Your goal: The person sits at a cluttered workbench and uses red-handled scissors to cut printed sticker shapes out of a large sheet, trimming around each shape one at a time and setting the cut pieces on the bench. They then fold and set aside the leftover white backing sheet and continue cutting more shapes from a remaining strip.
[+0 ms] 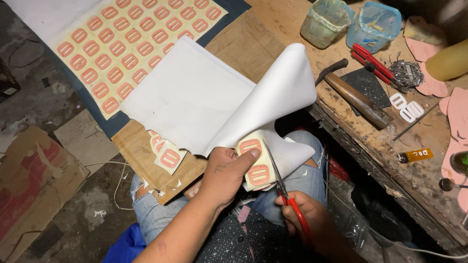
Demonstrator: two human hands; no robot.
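My left hand (225, 171) pinches the edge of a white sheet (273, 97) that curls upward, thumb on a strip of pink buckle-shaped pieces (253, 165) stuck to its cream side. My right hand (304, 214) grips red-handled scissors (287, 195), whose blades cut into the strip between the pink pieces. Both hands hover over my lap in jeans. Several cut-off square pieces (165, 153) lie on a wooden board (146, 160) left of my left hand.
A large sheet of pink buckle pieces (126, 44) lies at the top left. On the workbench (390, 146) at right are a hammer (356, 97), red pliers (373, 63), two plastic cups (351, 22), white buckles (407, 107) and pink cutouts (453, 117).
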